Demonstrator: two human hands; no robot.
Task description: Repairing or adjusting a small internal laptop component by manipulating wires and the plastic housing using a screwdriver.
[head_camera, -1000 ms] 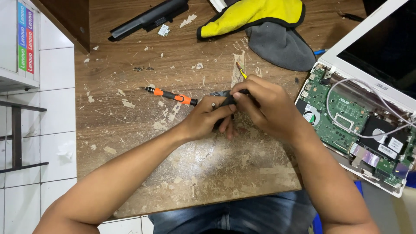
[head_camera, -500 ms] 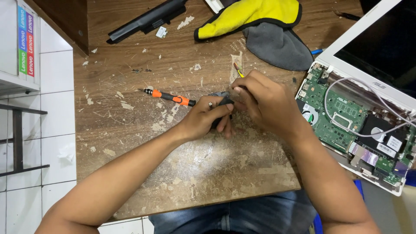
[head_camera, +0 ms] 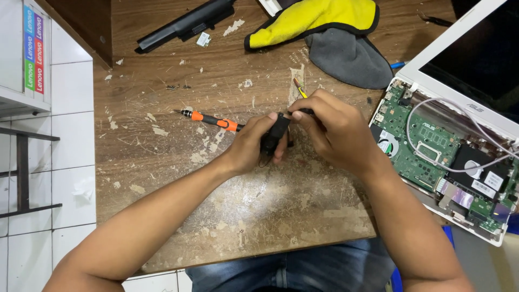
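Over the middle of the worn wooden table (head_camera: 162,162), my left hand (head_camera: 250,148) grips a small black part (head_camera: 274,134). My right hand (head_camera: 338,132) meets it from the right, pinching a thin yellow-handled tool (head_camera: 298,88) whose end sticks out above my fingers. The tool's tip is hidden where the hands meet. An orange and black screwdriver (head_camera: 212,120) lies on the table just left of my left hand, untouched.
An opened white laptop (head_camera: 459,54) lies at the right with its green circuit board (head_camera: 427,146) and white cables exposed. A long black battery (head_camera: 184,24) and a yellow and grey mitt (head_camera: 324,21) lie at the back. White tiled floor lies left of the table edge.
My hands have stayed together at the same spot. The black part now shows more clearly between my fingers. The screwdriver has not moved.
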